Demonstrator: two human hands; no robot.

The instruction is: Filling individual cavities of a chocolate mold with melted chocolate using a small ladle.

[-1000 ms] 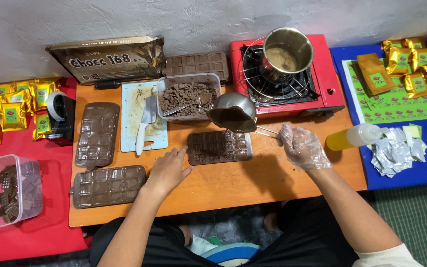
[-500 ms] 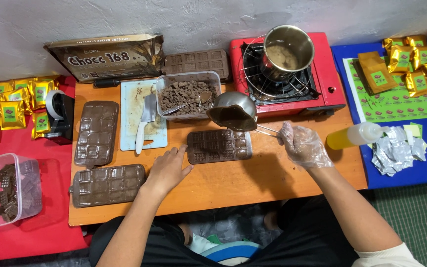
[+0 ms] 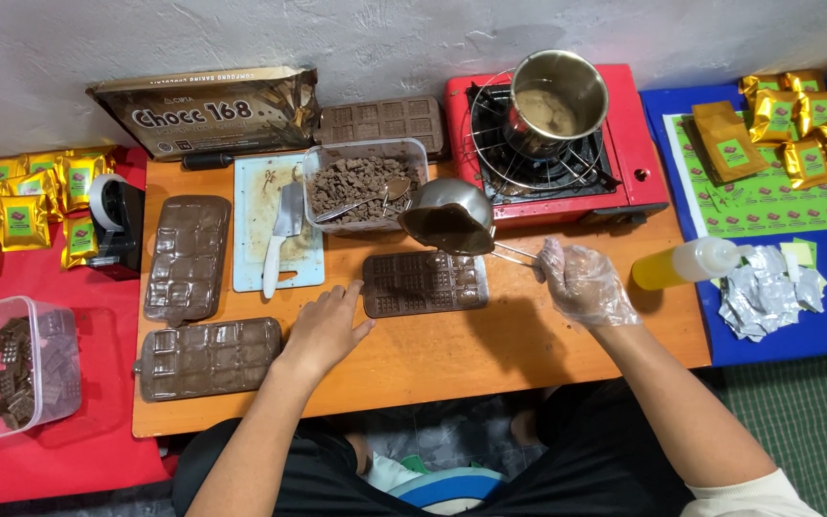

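Barely anything's moved in the last second: gloved right hand [image 3: 581, 282] still grips the ladle [image 3: 447, 218], tipped over the mould [image 3: 425, 282] mid-table. Left hand [image 3: 323, 325] stays flat, open, beside the mould's left edge.

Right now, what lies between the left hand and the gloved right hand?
In the head view, the chocolate mould lies on the table between the left hand and the right hand. The ladle hangs above it.

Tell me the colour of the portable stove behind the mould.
Red body with a black burner grate; the stove shows clearly in the head view.
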